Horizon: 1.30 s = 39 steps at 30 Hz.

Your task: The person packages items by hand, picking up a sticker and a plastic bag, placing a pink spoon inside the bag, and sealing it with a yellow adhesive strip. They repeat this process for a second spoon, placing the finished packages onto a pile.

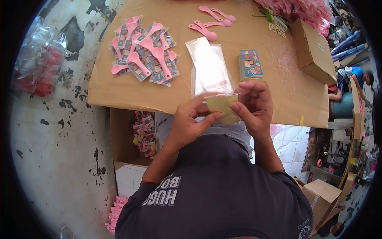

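My left hand and my right hand pinch a small packet between thumbs and fingers, just over the table's near edge. Its face toward me is a plain yellowish card, with clear plastic film at its edges and a bit of pink at the top; the far side is hidden. Just beyond my hands lies a stack of clear plastic bags. A pile of blue printed cards sits beyond my right hand. Several loose pink measuring spoons lie farther back.
Bagged pink spoons with cards are heaped at the table's left. A cardboard box and pink material stand at the right back. Below the table is an open box of packed spoons. Another person is at far right.
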Motion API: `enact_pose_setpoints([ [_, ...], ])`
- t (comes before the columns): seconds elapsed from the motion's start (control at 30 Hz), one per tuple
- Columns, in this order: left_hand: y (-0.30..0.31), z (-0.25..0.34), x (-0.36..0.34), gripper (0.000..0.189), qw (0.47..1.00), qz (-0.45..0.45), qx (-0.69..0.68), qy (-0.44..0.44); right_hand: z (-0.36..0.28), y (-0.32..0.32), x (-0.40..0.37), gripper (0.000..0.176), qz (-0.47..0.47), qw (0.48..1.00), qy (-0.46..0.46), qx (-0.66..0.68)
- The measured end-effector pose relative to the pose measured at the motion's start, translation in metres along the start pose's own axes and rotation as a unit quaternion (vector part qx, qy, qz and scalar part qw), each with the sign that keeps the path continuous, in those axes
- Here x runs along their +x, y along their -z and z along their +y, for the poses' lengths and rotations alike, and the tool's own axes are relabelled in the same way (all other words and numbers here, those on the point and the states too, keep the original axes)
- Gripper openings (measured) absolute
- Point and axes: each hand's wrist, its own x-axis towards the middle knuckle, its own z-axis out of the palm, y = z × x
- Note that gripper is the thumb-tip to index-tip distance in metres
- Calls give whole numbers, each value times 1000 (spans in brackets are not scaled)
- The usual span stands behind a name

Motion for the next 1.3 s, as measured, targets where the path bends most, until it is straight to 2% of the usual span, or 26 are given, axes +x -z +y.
enact_pose_setpoints([
  [0.07, 7, -4, -1, 39, 996, -43, 70, -21, 2, 0, 1, 51, -2, 1000, 16, 11],
  [0.1, 10, 0, 0, 39, 996, -33, 75, -26, 4, 4, 0, 55, -17, 999, 1, -28],
  [0.17, 12, 11, 2, 45, 999, -25, 26, -31, 15, 11, -4, 61, -45, 996, -28, -65],
  [0.3, 27, 14, 12, 40, 988, -4, 108, -113, 14, 11, -9, 54, -28, 989, -78, -123],
  [0.37, 41, 21, 22, 42, 934, 24, 257, -247, 7, 21, -9, 30, -11, 975, -80, -205],
  [0.4, 51, 25, 29, 42, 933, 26, 259, -248, 3, 27, -7, 30, -13, 976, -78, -204],
  [0.47, 72, 32, 42, 50, 830, 98, 429, -344, -11, 39, -5, 12, -34, 988, 8, -149],
  [0.5, 78, 34, 47, 50, 828, 99, 432, -342, -26, 42, -2, 18, -64, 990, 70, -101],
  [0.57, 88, 38, 52, 64, 727, 213, 591, -276, -60, 48, -7, 32, -104, 981, 166, -1],
  [0.6, 90, 37, 51, 64, 725, 215, 596, -271, -68, 57, -15, 33, -129, 951, 246, 133],
  [0.63, 91, 35, 51, 67, 754, 217, 563, -258, -103, 68, -16, 30, -232, 932, 210, 180],
  [0.67, 90, 32, 49, 70, 782, 220, 529, -245, -129, 56, -5, 30, -234, 931, 207, 188],
  [0.7, 85, 30, 47, 68, 800, 225, 502, -240, -152, 34, 5, 17, -326, 876, 293, 203],
  [0.73, 80, 27, 44, 68, 797, 233, 507, -232, -167, 22, 12, 20, -410, 803, 374, 218],
  [0.8, 71, 23, 42, 65, 814, 228, 474, -248, -183, 17, 18, 22, -440, 796, 352, 222],
  [0.83, 73, 20, 41, 65, 796, 218, 496, -271, -190, 16, 19, 24, -469, 788, 338, 212],
  [0.93, 72, 14, 37, 65, 794, 229, 482, -290, -202, 13, 7, 33, -551, 757, 301, 181],
  [0.97, 75, 12, 37, 65, 782, 228, 492, -306, -204, 21, -6, 25, -539, 758, 311, 197],
  [1.0, 75, 12, 34, 65, 777, 237, 499, -302, -203, 20, -6, 25, -543, 752, 311, 208],
  [1.07, 75, 14, 29, 58, 796, 239, 479, -282, -204, 24, -6, 65, -544, 752, 317, 194],
  [1.1, 75, 16, 26, 58, 791, 242, 483, -289, -220, 25, -16, 62, -556, 786, 250, 105],
  [1.13, 76, 16, 25, 58, 786, 246, 489, -286, -213, 22, -12, 62, -557, 783, 252, 113],
  [1.2, 78, 16, 22, 58, 794, 256, 469, -292, -197, 19, -3, 38, -547, 753, 313, 190],
  [1.3, 79, 17, 21, 58, 800, 250, 462, -291, -193, 16, 5, 31, -548, 758, 302, 185],
])
